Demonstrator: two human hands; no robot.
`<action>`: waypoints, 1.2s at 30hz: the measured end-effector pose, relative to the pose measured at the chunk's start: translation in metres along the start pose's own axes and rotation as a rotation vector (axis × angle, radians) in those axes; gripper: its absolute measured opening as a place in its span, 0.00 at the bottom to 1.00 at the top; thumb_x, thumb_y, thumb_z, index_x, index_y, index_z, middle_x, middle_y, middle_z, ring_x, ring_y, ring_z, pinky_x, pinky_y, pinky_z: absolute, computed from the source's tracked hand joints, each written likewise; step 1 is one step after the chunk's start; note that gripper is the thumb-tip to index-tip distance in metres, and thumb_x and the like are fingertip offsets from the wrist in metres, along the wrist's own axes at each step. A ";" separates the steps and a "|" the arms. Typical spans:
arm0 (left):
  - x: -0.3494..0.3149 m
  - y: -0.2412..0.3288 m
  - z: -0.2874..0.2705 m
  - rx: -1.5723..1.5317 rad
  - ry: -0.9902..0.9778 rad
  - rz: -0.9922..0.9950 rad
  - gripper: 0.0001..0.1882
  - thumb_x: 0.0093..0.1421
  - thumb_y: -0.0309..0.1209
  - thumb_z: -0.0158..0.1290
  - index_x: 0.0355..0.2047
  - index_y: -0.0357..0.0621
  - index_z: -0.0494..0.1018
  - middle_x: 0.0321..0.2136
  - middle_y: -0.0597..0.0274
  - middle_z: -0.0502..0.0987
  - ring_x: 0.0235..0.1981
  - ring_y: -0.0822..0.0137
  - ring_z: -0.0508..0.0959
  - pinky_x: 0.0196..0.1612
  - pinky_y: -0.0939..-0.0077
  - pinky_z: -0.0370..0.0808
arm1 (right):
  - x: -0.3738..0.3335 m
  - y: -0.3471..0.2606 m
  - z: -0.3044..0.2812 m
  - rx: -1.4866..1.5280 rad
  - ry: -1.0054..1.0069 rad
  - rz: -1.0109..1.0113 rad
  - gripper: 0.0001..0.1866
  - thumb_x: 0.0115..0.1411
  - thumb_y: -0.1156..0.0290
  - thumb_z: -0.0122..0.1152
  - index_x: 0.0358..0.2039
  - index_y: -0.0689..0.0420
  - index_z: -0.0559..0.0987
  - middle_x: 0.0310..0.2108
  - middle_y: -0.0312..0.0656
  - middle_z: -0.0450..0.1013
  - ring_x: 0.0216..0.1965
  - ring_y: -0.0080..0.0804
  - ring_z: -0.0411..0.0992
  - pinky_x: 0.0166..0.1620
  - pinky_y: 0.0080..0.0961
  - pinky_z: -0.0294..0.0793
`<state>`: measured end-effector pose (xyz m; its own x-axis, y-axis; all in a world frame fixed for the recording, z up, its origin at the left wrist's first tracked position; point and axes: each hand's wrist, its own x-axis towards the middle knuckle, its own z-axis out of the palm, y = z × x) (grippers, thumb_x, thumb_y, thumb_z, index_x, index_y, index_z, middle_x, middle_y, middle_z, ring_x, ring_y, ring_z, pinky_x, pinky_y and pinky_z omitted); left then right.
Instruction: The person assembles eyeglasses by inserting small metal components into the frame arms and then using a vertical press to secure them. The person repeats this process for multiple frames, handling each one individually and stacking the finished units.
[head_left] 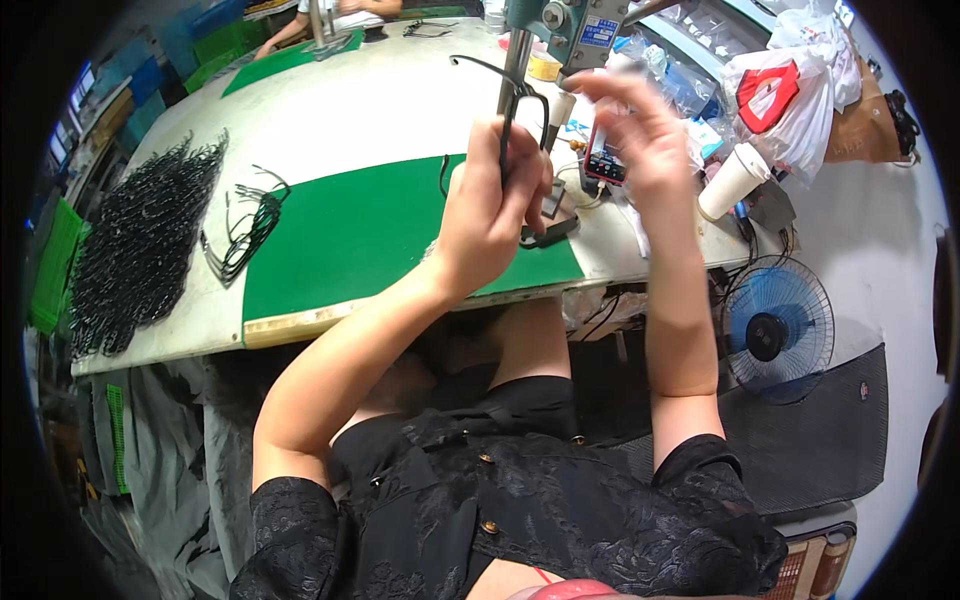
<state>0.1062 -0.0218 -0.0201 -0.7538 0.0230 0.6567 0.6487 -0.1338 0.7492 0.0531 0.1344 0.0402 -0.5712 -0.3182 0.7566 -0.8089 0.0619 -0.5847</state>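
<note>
My left hand is closed around a black eyeglass frame, whose rim and one temple stick up above the fingers. Behind the frame stands a teal bench press with a metal column, its base partly hidden by my hand. To the right, my right hand is raised beside the press. Its fingers are stretched out and somewhat blurred, with nothing visible in them. A phone with a red edge is propped just below those fingers.
A green mat covers the table's near part. Leftward lie several loose black frames and a large dark pile. A white cup, plastic bags and a blue fan are rightward. Another person's arm is at the far side.
</note>
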 end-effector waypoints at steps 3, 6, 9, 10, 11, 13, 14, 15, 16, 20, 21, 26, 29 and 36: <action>-0.029 0.019 0.005 0.156 0.015 0.130 0.05 0.66 0.21 0.42 0.41 0.39 0.58 0.23 0.60 0.72 0.18 0.75 0.71 0.20 0.80 0.69 | -0.028 -0.027 0.029 0.343 -0.162 0.196 0.14 0.58 0.66 0.65 0.40 0.63 0.80 0.28 0.38 0.78 0.25 0.17 0.73 0.28 0.13 0.69; -0.055 0.037 -0.003 0.282 -0.008 0.164 0.06 0.68 0.23 0.41 0.43 0.38 0.58 0.25 0.59 0.71 0.20 0.75 0.70 0.21 0.81 0.70 | -0.040 -0.045 0.048 0.381 -0.132 0.132 0.13 0.60 0.66 0.63 0.36 0.64 0.80 0.23 0.39 0.77 0.20 0.18 0.72 0.22 0.15 0.71; -0.082 0.045 -0.018 0.423 -0.016 0.230 0.06 0.68 0.23 0.41 0.43 0.37 0.58 0.26 0.59 0.70 0.20 0.75 0.70 0.22 0.81 0.71 | -0.051 -0.066 0.061 0.534 -0.199 0.259 0.10 0.61 0.70 0.60 0.33 0.65 0.81 0.25 0.39 0.78 0.24 0.17 0.74 0.27 0.15 0.73; -0.092 0.050 -0.023 0.483 -0.006 0.252 0.06 0.67 0.23 0.41 0.43 0.37 0.58 0.25 0.59 0.70 0.20 0.74 0.70 0.22 0.81 0.71 | -0.054 -0.069 0.067 0.407 -0.191 0.146 0.09 0.61 0.72 0.58 0.34 0.65 0.81 0.26 0.38 0.78 0.27 0.18 0.74 0.33 0.16 0.73; -0.102 0.059 -0.028 0.567 0.023 0.214 0.06 0.67 0.24 0.43 0.41 0.37 0.59 0.26 0.59 0.72 0.21 0.73 0.72 0.23 0.80 0.71 | -0.060 -0.075 0.073 0.354 -0.201 0.153 0.09 0.61 0.73 0.57 0.34 0.66 0.81 0.26 0.38 0.79 0.29 0.19 0.75 0.35 0.17 0.74; -0.126 0.060 -0.031 0.661 0.086 0.233 0.10 0.64 0.21 0.46 0.44 0.37 0.60 0.27 0.58 0.74 0.23 0.68 0.75 0.26 0.75 0.72 | -0.073 -0.077 0.083 0.302 -0.238 0.079 0.08 0.61 0.76 0.56 0.34 0.66 0.80 0.27 0.38 0.78 0.31 0.19 0.74 0.37 0.17 0.73; -0.138 0.058 -0.034 0.710 0.094 0.242 0.12 0.63 0.20 0.48 0.45 0.38 0.60 0.28 0.57 0.74 0.24 0.66 0.75 0.28 0.74 0.73 | -0.080 -0.068 0.089 0.349 -0.276 0.026 0.07 0.62 0.77 0.55 0.33 0.67 0.79 0.29 0.39 0.77 0.31 0.21 0.74 0.36 0.17 0.73; -0.149 0.056 -0.035 0.718 0.139 0.220 0.15 0.61 0.18 0.49 0.47 0.39 0.60 0.27 0.57 0.74 0.24 0.64 0.75 0.29 0.73 0.73 | -0.089 -0.067 0.101 0.432 -0.288 0.058 0.06 0.63 0.77 0.55 0.33 0.67 0.78 0.29 0.39 0.76 0.31 0.22 0.74 0.36 0.17 0.72; -0.156 0.057 -0.034 0.644 0.170 0.173 0.14 0.62 0.18 0.48 0.47 0.38 0.60 0.27 0.58 0.74 0.24 0.67 0.75 0.29 0.75 0.73 | -0.095 -0.067 0.107 0.482 -0.289 0.094 0.06 0.63 0.77 0.55 0.33 0.68 0.77 0.30 0.40 0.76 0.30 0.23 0.73 0.35 0.17 0.72; -0.176 0.057 -0.042 0.550 0.303 0.068 0.11 0.65 0.20 0.45 0.47 0.38 0.60 0.28 0.59 0.74 0.24 0.72 0.74 0.29 0.77 0.74 | -0.097 -0.067 0.137 0.507 -0.363 0.096 0.07 0.64 0.76 0.54 0.34 0.67 0.78 0.31 0.39 0.75 0.31 0.22 0.73 0.36 0.16 0.72; -0.178 0.056 -0.048 0.560 0.328 0.064 0.11 0.65 0.20 0.45 0.46 0.38 0.60 0.28 0.59 0.75 0.24 0.72 0.75 0.30 0.78 0.74 | -0.094 -0.067 0.145 0.523 -0.389 0.112 0.07 0.64 0.76 0.54 0.34 0.67 0.78 0.31 0.38 0.75 0.31 0.22 0.73 0.37 0.16 0.72; -0.166 0.053 -0.088 0.112 0.556 -0.031 0.10 0.67 0.22 0.43 0.47 0.40 0.58 0.30 0.56 0.74 0.28 0.71 0.74 0.36 0.79 0.73 | -0.072 -0.056 0.184 0.528 -0.531 0.184 0.12 0.64 0.73 0.53 0.46 0.63 0.76 0.40 0.41 0.73 0.43 0.26 0.71 0.48 0.21 0.70; -0.157 0.063 -0.141 -0.076 0.736 0.068 0.08 0.69 0.26 0.42 0.47 0.44 0.59 0.31 0.54 0.73 0.29 0.68 0.74 0.37 0.77 0.74 | -0.067 -0.027 0.219 0.303 -0.644 0.103 0.19 0.59 0.70 0.58 0.51 0.59 0.73 0.44 0.45 0.72 0.47 0.35 0.71 0.51 0.29 0.69; -0.150 0.025 -0.237 -0.266 0.941 0.141 0.07 0.69 0.27 0.41 0.46 0.44 0.58 0.33 0.53 0.74 0.32 0.67 0.76 0.39 0.75 0.77 | -0.053 0.016 0.327 0.207 -0.835 -0.090 0.12 0.55 0.70 0.62 0.38 0.58 0.75 0.34 0.47 0.73 0.38 0.45 0.72 0.41 0.36 0.71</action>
<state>0.2107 -0.2638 -0.1201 -0.5227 -0.7918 0.3158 0.7809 -0.2962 0.5499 0.1158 -0.1569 -0.1052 -0.1511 -0.9093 0.3877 -0.7581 -0.1451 -0.6357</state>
